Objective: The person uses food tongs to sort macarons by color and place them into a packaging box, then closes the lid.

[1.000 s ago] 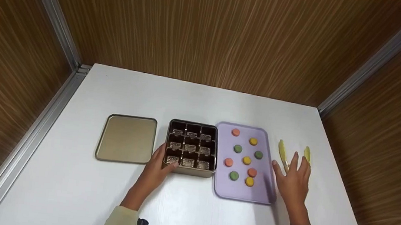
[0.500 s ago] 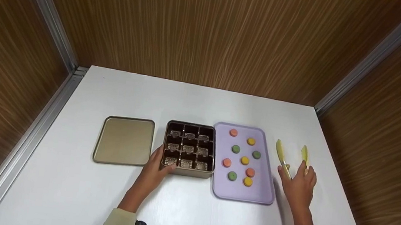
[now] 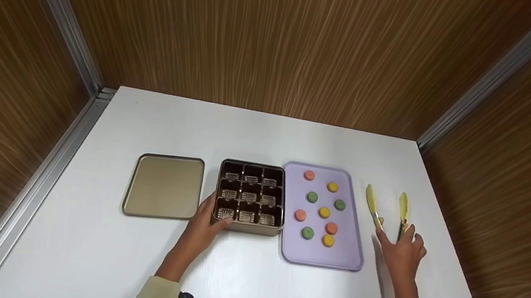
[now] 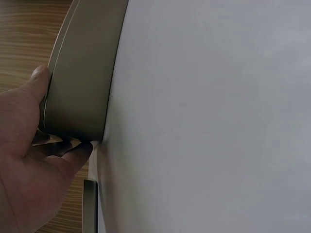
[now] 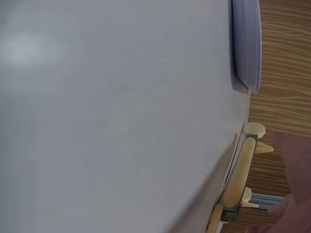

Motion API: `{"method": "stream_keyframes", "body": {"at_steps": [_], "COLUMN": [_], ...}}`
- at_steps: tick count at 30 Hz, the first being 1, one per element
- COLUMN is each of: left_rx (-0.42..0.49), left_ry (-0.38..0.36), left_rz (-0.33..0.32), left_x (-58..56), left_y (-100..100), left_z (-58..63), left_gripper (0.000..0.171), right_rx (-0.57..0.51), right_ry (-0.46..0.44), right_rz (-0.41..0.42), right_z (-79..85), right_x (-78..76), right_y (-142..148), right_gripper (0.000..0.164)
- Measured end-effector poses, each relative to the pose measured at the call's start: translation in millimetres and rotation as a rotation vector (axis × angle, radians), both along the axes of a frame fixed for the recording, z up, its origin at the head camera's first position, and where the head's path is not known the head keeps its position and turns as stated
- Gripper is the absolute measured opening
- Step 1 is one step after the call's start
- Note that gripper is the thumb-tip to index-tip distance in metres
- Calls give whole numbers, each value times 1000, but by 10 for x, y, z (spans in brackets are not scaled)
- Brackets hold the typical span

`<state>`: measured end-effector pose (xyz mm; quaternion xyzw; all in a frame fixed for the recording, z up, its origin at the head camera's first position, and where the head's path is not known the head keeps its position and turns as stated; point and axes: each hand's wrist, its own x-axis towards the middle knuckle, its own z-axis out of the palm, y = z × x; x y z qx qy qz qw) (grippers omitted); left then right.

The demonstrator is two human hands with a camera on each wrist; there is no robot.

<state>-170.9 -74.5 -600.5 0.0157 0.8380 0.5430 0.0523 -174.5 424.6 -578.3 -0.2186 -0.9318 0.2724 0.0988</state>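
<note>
My left hand [image 3: 200, 227] grips the near left corner of a brown-gold tin box [image 3: 242, 227]. Its thumb lies on the front rim and the fingers on the left side. Inside the tin, a dark divided insert [image 3: 251, 187] has bare compartments. My right hand [image 3: 401, 257] reaches over the handle end of yellow-tipped tongs [image 3: 371, 199], which lie spread on the table. Thumb and fingers stand apart, near either arm of the tongs. In the right wrist view, the tongs [image 5: 239, 172] sit just beside the fingers, with a narrow gap at the thumb.
A lilac tray [image 3: 345, 256] beside the tin carries several small pink, green and yellow macarons [image 3: 324, 212]. Left of the tin lies a flat gold lid [image 3: 165, 187]. Wood-grain panels [image 3: 267, 40] enclose the white table [image 3: 251, 285] at the back and sides.
My right hand has come down from above the tongs and shifted slightly right and nearer me, towards their handle end. The left hand keeps its hold on the tin.
</note>
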Motion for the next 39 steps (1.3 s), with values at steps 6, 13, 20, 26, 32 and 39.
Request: {"method": "stream_keyframes", "body": {"at_steps": [6,13,20,26,32,39], "left_rx": [10,6,4,1,-5,-27], "left_ry": [7,35,31,38,31,33], "left_rz": [0,-2,-3,-12,-16,-14], "left_x": [6,20,33,33,30,21], "left_y": [-9,-34,-49,-59,-58,-44], "left_z": [0,-8,-3,5,0,-9], "left_gripper": [91,89,88,87,87,87], "right_rx": [-46,-79,-83,-70,-75,-82], "right_ry": [-67,-91,-86,-78,-72,-76], "right_rz": [-17,-31,-22,-14,-31,-61], "right_z": [-27,-50,-78,-110,-107,-109], "right_x": [-7,-9,-54,-89,-121,-139], "right_y": [51,105,124,99,57,57], "right_gripper": [103,98,92,91,86,78]}}
